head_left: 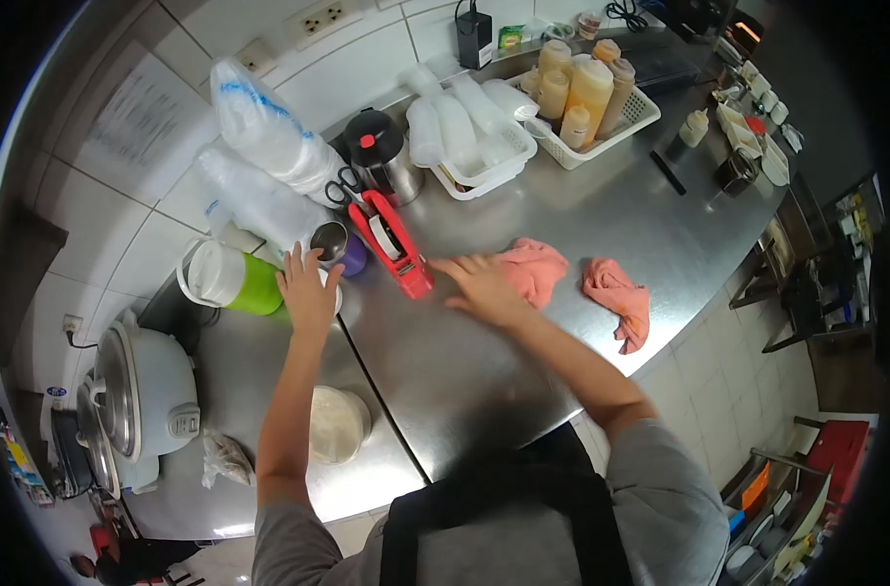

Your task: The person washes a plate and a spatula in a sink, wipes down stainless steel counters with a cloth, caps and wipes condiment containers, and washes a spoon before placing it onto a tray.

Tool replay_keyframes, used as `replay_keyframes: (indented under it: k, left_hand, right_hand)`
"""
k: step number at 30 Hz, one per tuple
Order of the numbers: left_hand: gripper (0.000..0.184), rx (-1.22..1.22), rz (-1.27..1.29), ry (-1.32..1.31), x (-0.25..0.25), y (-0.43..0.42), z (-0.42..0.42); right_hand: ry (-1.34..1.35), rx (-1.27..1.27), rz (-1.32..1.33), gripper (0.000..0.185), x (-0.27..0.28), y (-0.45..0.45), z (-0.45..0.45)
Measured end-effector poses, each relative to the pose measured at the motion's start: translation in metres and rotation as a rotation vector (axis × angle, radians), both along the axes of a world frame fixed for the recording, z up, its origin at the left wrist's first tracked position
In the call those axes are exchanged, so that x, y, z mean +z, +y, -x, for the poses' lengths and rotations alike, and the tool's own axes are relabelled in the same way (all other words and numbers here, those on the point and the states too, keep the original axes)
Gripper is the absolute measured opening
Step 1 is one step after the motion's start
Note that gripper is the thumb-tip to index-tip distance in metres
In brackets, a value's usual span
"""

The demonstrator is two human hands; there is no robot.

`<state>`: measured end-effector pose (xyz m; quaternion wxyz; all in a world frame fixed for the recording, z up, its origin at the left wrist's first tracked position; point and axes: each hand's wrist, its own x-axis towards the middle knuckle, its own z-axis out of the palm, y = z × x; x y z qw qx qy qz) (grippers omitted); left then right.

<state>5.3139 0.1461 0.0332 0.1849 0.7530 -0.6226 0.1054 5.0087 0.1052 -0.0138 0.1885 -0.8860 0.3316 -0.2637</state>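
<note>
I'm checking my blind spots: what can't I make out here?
All in the head view:
Wall sheet: print too small and faint to read.
White item beside the purple cup: partly covered by the left hand.
Left pink cloth: one edge hidden by the right hand.

Left hand (pixel 308 291) left of centre, back showing, fingers spread toward far side; left forearm (pixel 287 405) stretched nearly straight. Right hand (pixel 484 286) apart from it, palm down, fingers extended leftward; right forearm (pixel 574 358) slanting from near right toward far left, elbow bent.
</note>
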Motion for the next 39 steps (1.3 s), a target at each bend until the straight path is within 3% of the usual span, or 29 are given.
replay_keyframes:
  k: [2,3,5,6,8,9,11,12,14,17,20,23,26,28,30,33,36,39]
  left_hand:
    - [0.034,-0.102,0.043,0.090,0.030,0.025,0.009]
    - [0.032,-0.140,0.028,0.096,0.040,0.039,0.012]
    - [0.027,-0.222,-0.005,0.109,0.059,0.066,0.021]
    - [0.025,-0.234,-0.035,0.120,0.071,0.078,0.030]
    - [0.022,-0.271,-0.078,0.141,0.090,0.095,0.057]
    - [0.021,-0.289,-0.098,0.152,0.092,0.099,0.069]
    - [0.020,-0.327,-0.137,0.179,0.091,0.106,0.095]
    - [0.020,-0.335,-0.169,0.216,0.089,0.106,0.110]
    - [0.018,-0.344,-0.241,0.277,0.086,0.106,0.139]
    - [0.017,-0.350,-0.257,0.368,0.084,0.105,0.182]
    - [0.017,-0.295,-0.268,0.532,0.069,0.100,0.235]
    - [0.017,-0.390,-0.239,0.557,0.052,0.067,0.308]
    - [0.017,-0.497,-0.082,0.532,0.042,0.000,0.384]
    - [0.024,-0.486,-0.046,0.501,0.026,-0.061,0.421]
    - [0.031,-0.508,0.144,0.230,0.002,-0.129,0.447]
    - [0.034,-0.410,0.235,-0.042,-0.005,-0.200,0.471]
    - [0.025,-0.356,0.152,-0.210,-0.027,-0.241,0.461]
    - [0.019,-0.392,0.098,-0.273,-0.041,-0.257,0.447]
  right_hand:
    - [0.115,0.112,0.191,0.051,-0.016,-0.015,0.073]
    - [0.065,0.051,0.355,0.044,-0.034,-0.031,0.109]
    - [0.167,-0.261,0.052,0.032,-0.035,-0.074,0.149]
    - [0.221,-0.585,0.422,0.031,-0.068,-0.091,0.165]
    - [0.105,-0.921,0.140,0.041,-0.064,-0.123,0.138]
    - [0.110,-1.017,0.130,0.041,-0.075,-0.124,0.113]
    - [0.163,-0.976,0.276,0.041,-0.115,-0.090,0.034]
    - [0.129,-0.812,0.315,0.041,-0.123,-0.071,0.014]
    - [-0.109,-0.271,0.133,0.038,-0.088,-0.050,0.028]
    - [-0.110,-0.543,0.215,0.038,-0.095,-0.117,0.081]
    - [0.080,-0.811,0.112,0.042,-0.067,-0.166,0.139]
    - [0.192,-0.469,0.065,0.045,-0.067,-0.138,0.182]
    - [0.023,-0.363,-0.265,0.042,-0.041,-0.126,0.273]
    - [-0.005,-0.512,-0.605,0.038,-0.015,-0.138,0.346]
    - [-0.066,-0.510,-0.545,0.038,-0.050,-0.163,0.417]
    - [-0.530,-0.323,-0.803,0.034,-0.045,-0.155,0.482]
    - [-0.285,-0.791,-0.772,0.030,-0.007,-0.139,0.501]
    - [-0.087,-0.808,-0.053,0.030,-0.005,-0.124,0.500]
